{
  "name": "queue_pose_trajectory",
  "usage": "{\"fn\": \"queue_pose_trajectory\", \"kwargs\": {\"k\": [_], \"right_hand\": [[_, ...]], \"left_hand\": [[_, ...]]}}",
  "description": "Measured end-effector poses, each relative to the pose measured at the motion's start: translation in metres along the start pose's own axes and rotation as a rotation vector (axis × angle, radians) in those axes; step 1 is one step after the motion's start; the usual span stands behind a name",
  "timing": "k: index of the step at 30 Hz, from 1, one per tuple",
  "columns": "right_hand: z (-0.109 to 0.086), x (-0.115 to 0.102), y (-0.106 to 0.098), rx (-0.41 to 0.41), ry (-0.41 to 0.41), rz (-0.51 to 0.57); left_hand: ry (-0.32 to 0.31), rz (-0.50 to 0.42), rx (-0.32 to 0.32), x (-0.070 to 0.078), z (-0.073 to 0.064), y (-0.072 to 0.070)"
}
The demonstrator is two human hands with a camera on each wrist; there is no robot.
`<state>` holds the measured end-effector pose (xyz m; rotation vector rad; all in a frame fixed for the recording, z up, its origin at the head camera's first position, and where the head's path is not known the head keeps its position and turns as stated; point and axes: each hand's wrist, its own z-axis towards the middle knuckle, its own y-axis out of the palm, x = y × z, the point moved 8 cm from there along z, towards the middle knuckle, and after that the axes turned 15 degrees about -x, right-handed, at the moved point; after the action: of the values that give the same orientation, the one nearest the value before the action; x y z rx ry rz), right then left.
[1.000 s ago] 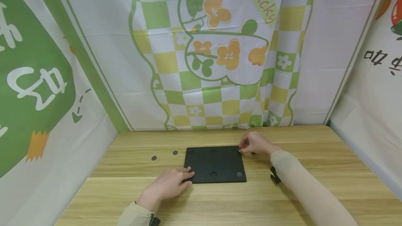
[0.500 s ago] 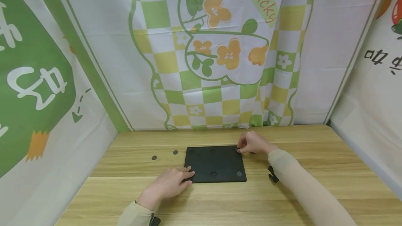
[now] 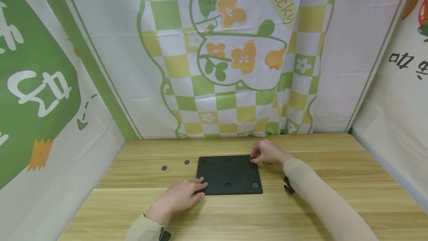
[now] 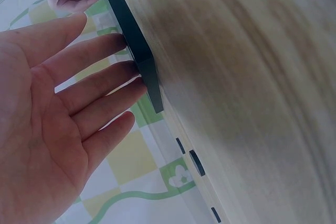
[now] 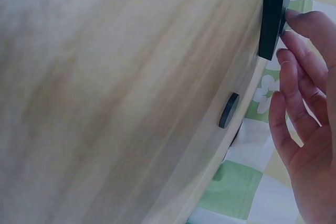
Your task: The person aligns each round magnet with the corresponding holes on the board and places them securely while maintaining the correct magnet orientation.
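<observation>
A flat black board (image 3: 230,174) with round recesses lies on the wooden table. A grey disc (image 3: 255,185) fills its front right recess. My left hand (image 3: 178,195) rests on the front left corner, fingers extended, palm facing the camera in the left wrist view. At the back right corner, my right hand (image 3: 269,152) pinches a small dark disc (image 3: 250,160) between thumb and fingertips, right at the recess there. The fingers hide part of this disc; the right wrist view shows only its edge against the board.
Two loose dark discs, a nearer one (image 3: 164,167) and a farther one (image 3: 187,162), lie left of the board. A third disc (image 4: 197,162) shows in the left wrist view. Another disc (image 5: 229,110) lies right of the board. A patterned curtain (image 3: 234,114) hangs behind the table.
My right hand has shifted slightly left with its disc, from the board's right edge onto the back right recess. The left hand has stayed in place.
</observation>
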<state>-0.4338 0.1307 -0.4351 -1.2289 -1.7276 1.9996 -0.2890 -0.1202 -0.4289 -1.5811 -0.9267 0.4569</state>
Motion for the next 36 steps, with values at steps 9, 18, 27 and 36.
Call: {"fn": "queue_pose_trajectory", "kwargs": {"k": [9,18,27,36], "right_hand": [[0.0023,-0.0007,-0.0008,-0.02,0.008,-0.015],[0.0021,-0.0031,-0.0024,-0.03,0.003,-0.021],[0.0018,-0.0029,-0.0022,-0.047,0.028,0.0],[0.0019,-0.001,-0.0008,-0.047,0.038,0.007]], "left_hand": [[0.006,-0.003,0.0,0.0008,-0.0001,-0.0011],[-0.002,-0.007,-0.008,-0.0007,0.0,0.0],[0.003,0.002,0.0,0.0002,-0.0004,0.0],[0.012,0.009,0.012,-0.0003,0.0001,-0.0002]]}}
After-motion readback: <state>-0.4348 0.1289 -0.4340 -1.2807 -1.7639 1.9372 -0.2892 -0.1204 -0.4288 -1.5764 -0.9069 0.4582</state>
